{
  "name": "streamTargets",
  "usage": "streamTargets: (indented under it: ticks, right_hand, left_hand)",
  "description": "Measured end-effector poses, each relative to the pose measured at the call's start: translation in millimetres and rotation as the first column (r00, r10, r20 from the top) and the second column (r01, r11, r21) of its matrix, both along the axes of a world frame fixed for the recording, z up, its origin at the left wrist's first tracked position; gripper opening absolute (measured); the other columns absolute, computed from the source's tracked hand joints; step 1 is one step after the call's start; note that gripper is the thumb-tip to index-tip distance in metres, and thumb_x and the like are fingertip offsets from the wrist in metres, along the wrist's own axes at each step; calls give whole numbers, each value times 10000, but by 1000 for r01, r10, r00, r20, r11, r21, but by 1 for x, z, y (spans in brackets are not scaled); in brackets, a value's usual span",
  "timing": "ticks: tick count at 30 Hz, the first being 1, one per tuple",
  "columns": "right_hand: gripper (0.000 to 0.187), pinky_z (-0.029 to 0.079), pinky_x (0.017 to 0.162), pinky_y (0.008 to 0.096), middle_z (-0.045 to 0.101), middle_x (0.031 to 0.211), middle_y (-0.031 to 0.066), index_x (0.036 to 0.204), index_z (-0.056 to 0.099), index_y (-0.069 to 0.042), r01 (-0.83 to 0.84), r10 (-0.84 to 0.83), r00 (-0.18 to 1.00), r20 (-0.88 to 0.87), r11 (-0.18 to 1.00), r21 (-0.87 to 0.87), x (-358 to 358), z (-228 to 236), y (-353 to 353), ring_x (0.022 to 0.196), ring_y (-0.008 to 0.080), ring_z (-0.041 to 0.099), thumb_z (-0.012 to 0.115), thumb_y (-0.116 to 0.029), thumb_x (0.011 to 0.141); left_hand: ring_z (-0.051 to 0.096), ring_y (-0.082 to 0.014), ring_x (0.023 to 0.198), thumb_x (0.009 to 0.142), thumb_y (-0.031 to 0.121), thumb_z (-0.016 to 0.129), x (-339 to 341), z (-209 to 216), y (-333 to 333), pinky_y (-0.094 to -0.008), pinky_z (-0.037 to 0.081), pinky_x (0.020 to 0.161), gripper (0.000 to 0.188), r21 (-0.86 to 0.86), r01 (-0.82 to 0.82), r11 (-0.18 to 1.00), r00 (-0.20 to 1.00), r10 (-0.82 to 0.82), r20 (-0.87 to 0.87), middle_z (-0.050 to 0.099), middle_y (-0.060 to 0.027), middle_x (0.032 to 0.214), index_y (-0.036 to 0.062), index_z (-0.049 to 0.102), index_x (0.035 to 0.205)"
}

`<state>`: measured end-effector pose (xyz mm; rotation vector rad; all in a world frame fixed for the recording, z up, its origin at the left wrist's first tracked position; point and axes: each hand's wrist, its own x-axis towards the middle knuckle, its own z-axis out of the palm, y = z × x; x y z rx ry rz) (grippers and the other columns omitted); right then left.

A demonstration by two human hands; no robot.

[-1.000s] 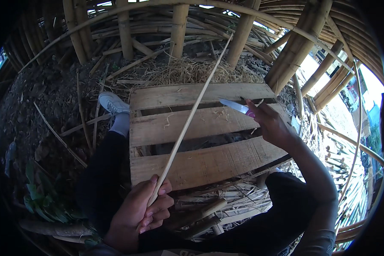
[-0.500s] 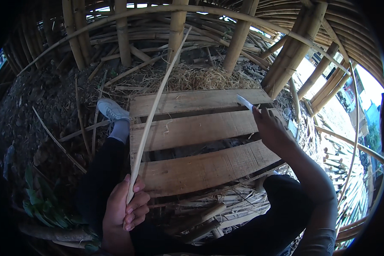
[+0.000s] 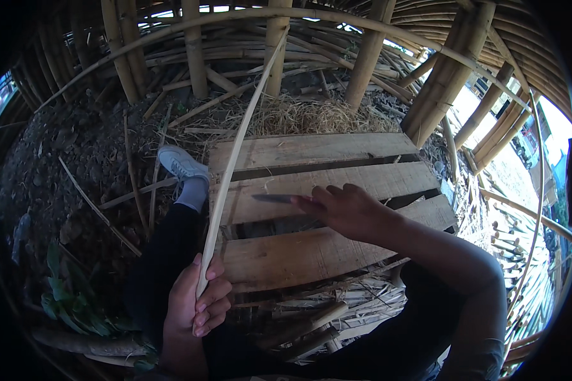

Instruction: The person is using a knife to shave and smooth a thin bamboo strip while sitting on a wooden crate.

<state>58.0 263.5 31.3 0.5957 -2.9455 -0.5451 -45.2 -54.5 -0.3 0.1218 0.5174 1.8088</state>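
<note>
My left hand (image 3: 200,297) is closed round the lower end of a long, pale bamboo strip (image 3: 232,162). The strip slants up and away, with its far tip in front of a bamboo post. My right hand (image 3: 337,209) grips a knife (image 3: 273,199) whose blade points left toward the strip, a short gap apart from it. Both the knife and the right hand are above the slatted wooden table (image 3: 292,257). The knife's handle is mostly hidden in my fingers. A small curled shaving lies on the middle slat near the blade.
Upright bamboo posts (image 3: 367,54) stand beyond the table, with dry straw (image 3: 318,117) at their feet. My white shoe (image 3: 182,162) rests by the table's left edge. Cut bamboo pieces (image 3: 518,260) lie in bright light at the right. Green leaves (image 3: 70,298) are at the lower left.
My right hand has swung the knife left and nearer, from the table's far right toward the strip. My left hand keeps its hold on the strip; the whole view has shifted slightly.
</note>
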Motion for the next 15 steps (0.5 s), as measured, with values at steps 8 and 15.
streamTargets:
  ticks: [8, 15]
  right_hand:
    - [518, 540, 643, 324, 553, 988, 90, 1369, 477, -7, 386, -354, 903, -245, 917, 100, -30, 11, 38, 767, 187, 639, 579, -85, 867]
    - [586, 534, 649, 393, 543, 987, 150, 1406, 418, -19, 741, -741, 648, -175, 560, 372, -53, -1, 77, 776, 253, 642, 600, -46, 850]
  left_hand:
    - [347, -58, 277, 1049, 431, 285, -2, -5, -2, -203, 316, 206, 379, 2, -1, 1000, 999, 1, 34, 370, 23, 477, 116, 413, 881]
    - [349, -55, 283, 1048, 430, 283, -1, -10, 3, -196, 316, 211, 376, 5, 36, 999, 999, -36, 38, 368, 25, 486, 117, 413, 886]
